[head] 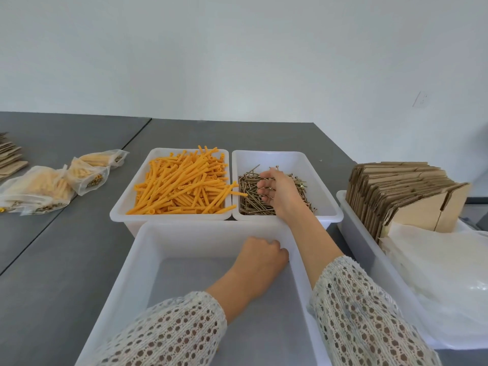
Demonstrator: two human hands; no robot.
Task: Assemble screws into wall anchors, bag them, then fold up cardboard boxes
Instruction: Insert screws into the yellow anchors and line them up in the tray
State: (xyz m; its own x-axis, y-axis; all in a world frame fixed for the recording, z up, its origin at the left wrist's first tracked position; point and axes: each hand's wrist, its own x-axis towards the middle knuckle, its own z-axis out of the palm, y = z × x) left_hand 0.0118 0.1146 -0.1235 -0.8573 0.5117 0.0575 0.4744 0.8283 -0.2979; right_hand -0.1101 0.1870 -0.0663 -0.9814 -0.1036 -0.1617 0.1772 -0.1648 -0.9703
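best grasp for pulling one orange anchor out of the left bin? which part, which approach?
Probably pinch the free end of an orange anchor lying on top of the pile, near the bin's front right corner, coming from above. The anchors are long thin sticks heaped crisscross, so mid-shafts are pinned under neighbours, while the top ones' ends stick out clear. The white bin walls block a side approach.

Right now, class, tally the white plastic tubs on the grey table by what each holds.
Tub of orange plastic wall anchors: 1
Tub of brass-coloured metal screws: 1
Tub of flat brown cardboard boxes: 1
Tub with no parts: 1
Total: 4
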